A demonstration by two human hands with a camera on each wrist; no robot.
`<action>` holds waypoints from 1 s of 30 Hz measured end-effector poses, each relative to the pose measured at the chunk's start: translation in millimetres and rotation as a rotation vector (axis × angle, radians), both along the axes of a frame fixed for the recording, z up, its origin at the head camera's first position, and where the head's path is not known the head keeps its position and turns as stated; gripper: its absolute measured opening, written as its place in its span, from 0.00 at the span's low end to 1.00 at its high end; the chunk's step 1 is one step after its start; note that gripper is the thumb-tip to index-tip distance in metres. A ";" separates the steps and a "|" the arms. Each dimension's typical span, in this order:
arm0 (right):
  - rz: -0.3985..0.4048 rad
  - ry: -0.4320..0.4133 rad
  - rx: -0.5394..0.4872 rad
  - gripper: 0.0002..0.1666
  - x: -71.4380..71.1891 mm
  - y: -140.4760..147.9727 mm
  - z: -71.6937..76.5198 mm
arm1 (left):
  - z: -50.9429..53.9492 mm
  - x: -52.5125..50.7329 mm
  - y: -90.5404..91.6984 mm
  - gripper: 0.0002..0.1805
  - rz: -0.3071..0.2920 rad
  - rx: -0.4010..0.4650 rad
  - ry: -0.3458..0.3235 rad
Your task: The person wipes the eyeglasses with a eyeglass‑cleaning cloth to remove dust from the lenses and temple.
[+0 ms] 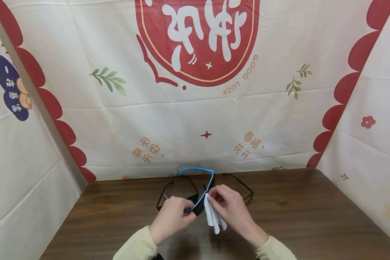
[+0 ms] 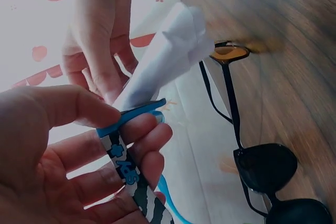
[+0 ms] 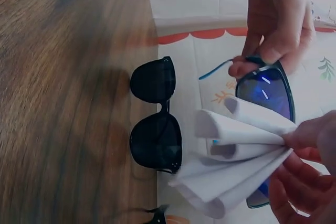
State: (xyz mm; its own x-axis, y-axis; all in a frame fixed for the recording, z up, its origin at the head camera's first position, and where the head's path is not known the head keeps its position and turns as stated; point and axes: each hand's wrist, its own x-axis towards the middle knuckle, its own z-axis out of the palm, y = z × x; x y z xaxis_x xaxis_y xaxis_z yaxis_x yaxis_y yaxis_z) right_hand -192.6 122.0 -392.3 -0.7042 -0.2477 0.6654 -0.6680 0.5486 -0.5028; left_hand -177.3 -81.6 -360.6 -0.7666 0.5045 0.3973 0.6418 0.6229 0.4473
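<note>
Blue-framed sunglasses [image 1: 211, 178] with bluish mirrored lenses [image 3: 265, 90] are held up over the table. My left hand [image 1: 173, 218] pinches them at one front corner, between thumb and fingers. In the left wrist view, a black-and-white patterned temple arm [image 2: 137, 190] runs down across those fingers. My right hand [image 1: 230, 207] pinches a white cloth [image 1: 213, 215] at the lens front, its folds fanning out and hanging down. In the right wrist view, the cloth [image 3: 231, 156] covers much of the front, so contact with the lens is hard to judge.
Black sunglasses [image 3: 157, 135] lie on the brown wooden table [image 1: 299, 213], behind my left hand. Glasses with orange-brown lenses [image 2: 229, 52] lie farther right. A printed white cloth backdrop [image 1: 195, 119] rises at the table's far edge, with side panels left and right.
</note>
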 end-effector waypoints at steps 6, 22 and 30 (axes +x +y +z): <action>-0.041 0.007 -0.063 0.13 -0.1 -5.3 -0.9 | 0.5 0.0 4.3 0.06 0.004 0.019 -0.004; 0.190 0.203 -0.066 0.16 3.5 -15.9 -9.0 | -0.8 -5.2 9.2 0.08 0.041 0.088 0.024; 0.130 0.171 -0.020 0.15 5.8 -13.8 -13.5 | 3.6 -7.8 8.9 0.07 0.083 0.099 -0.038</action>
State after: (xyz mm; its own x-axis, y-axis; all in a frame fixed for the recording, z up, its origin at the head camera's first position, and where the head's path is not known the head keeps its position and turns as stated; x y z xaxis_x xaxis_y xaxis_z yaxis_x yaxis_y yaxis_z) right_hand -186.9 108.2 -405.8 -0.5433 -0.3146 0.7784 -0.8093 0.4428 -0.3860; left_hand -185.1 -72.8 -357.0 -0.8199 0.3980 0.4115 0.5707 0.6249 0.5327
